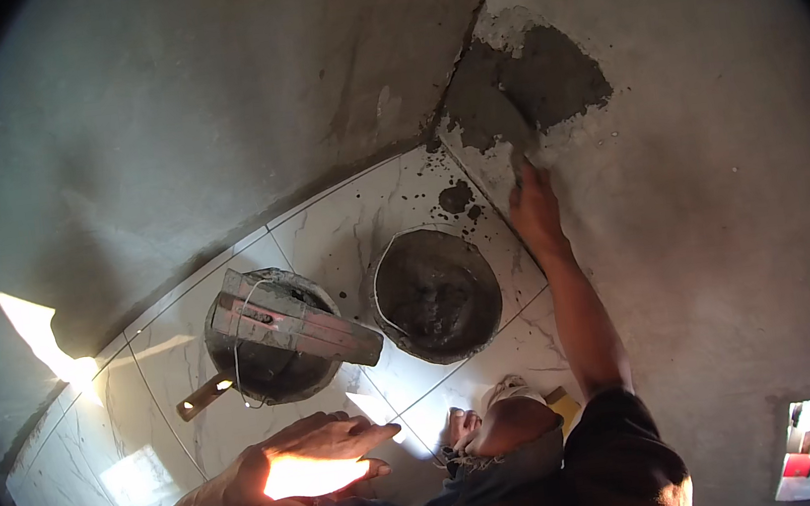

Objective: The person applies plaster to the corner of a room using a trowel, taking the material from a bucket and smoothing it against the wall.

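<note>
My right hand (537,200) grips a trowel (509,116), its grey blade against a dark wet mortar patch (559,70) on the grey wall (701,219), just beside the corner. My left hand (308,454) is low in the picture with fingers stretched out, partly in bright sunlight, holding nothing that I can see. Between my hands stands a bucket (435,295) with dark slurry inside. Left of it is a second bucket (289,371) with a long, grimy flat tool (298,320) lying across its top.
The white marble-look tile floor (174,419) has mortar splatters (456,197) by the corner. Another grey wall (188,98) rises at the upper left. A wooden handle (200,400) sticks out of the left bucket. My bent knee (520,425) and bare foot show low in view.
</note>
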Available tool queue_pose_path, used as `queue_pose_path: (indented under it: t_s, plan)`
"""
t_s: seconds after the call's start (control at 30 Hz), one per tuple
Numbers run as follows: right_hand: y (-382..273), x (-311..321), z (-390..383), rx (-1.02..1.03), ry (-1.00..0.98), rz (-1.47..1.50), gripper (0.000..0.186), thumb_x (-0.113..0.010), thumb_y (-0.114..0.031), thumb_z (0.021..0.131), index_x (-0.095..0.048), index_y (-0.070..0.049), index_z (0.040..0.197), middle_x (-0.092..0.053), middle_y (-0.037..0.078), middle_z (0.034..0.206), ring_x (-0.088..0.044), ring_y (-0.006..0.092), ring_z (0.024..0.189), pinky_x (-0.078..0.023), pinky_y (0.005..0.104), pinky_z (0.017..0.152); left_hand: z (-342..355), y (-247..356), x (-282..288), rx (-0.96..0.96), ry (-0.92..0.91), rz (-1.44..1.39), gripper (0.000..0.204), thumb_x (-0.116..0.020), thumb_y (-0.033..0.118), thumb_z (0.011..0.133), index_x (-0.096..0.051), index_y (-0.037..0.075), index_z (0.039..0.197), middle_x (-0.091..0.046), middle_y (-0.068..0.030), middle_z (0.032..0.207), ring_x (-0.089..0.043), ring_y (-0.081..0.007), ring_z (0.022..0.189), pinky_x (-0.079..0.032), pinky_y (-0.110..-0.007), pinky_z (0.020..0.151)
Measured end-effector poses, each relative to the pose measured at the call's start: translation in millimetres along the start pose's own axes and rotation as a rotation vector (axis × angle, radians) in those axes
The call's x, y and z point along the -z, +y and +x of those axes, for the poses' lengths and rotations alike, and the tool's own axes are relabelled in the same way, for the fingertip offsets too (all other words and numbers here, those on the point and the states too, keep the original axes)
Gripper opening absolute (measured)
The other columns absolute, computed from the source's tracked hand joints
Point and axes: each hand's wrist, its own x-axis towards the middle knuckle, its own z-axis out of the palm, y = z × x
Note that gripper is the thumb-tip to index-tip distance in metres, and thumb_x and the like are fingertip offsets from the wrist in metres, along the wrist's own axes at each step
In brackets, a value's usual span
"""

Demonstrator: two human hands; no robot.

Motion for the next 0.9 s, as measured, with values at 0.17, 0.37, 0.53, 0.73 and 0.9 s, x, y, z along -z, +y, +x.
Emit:
queue_pose_path:
  t_s: [0.17, 0.37, 0.53, 0.73, 0.9]
  plan:
    - [4.8, -23.1, 95.0, 0.033, -0.081, -0.226, 0.056, -0.056, -0.006, 0.083, -0.042, -0.002, 0.137, -0.052, 0.03, 0.12, -0.055, 0.0469, 0.106, -0.047, 0.052, 0.088, 1.3, 1.8, -4.0, -0.02, 0.021, 0.017, 0.051, -0.05, 0.038, 0.096, -0.039, 0.014, 0.14, -0.061, -0.0163, 0.117, -0.059, -0.036, 0.106, -0.049, -0.046, 0.089]
    - [4.4, 48.3, 137.1, 0.02, 0.008, -0.301, 0.049, -0.058, -0.007, 0.081, -0.053, -0.002, 0.13, -0.058, 0.029, 0.112, -0.058, 0.0448, 0.102, -0.047, 0.0523, 0.086, 1.8, 0.5, -5.3, -0.044, 0.032, 0.02, 0.051, -0.05, 0.037, 0.096, -0.039, 0.015, 0.141, -0.061, -0.0162, 0.117, -0.059, -0.0361, 0.106, -0.049, -0.046, 0.089]
    - [-7.4, 93.9, 136.2, 0.11, 0.089, -0.366, 0.048, -0.056, -0.009, 0.084, -0.052, -0.004, 0.132, -0.057, 0.029, 0.113, -0.057, 0.0446, 0.102, -0.047, 0.0515, 0.086, 3.4, -2.5, -11.3, -0.039, 0.037, 0.014, 0.051, -0.05, 0.036, 0.096, -0.039, 0.015, 0.141, -0.06, -0.0162, 0.118, -0.059, -0.0362, 0.106, -0.049, -0.046, 0.089]
    - [-21.3, 89.8, 103.8, 0.131, 0.269, -0.189, 0.049, -0.058, -0.009, 0.085, -0.049, -0.003, 0.132, -0.056, 0.026, 0.114, -0.057, 0.0444, 0.105, -0.047, 0.0488, 0.089, -8.3, 1.3, -13.8, 0.002, 0.038, 0.006, 0.051, -0.05, 0.035, 0.096, -0.038, 0.016, 0.141, -0.06, -0.0161, 0.118, -0.059, -0.0364, 0.106, -0.049, -0.047, 0.089]
    - [16.7, 51.9, 76.6, 0.148, 0.147, -0.035, 0.046, -0.056, -0.011, 0.083, -0.051, 0.0, 0.128, -0.058, 0.028, 0.115, -0.056, 0.0435, 0.109, -0.048, 0.0463, 0.091, 8.8, -2.5, -10.5, -0.075, 0.027, 0.026, 0.051, -0.05, 0.034, 0.096, -0.038, 0.016, 0.141, -0.06, -0.0161, 0.119, -0.059, -0.0365, 0.105, -0.049, -0.047, 0.089]
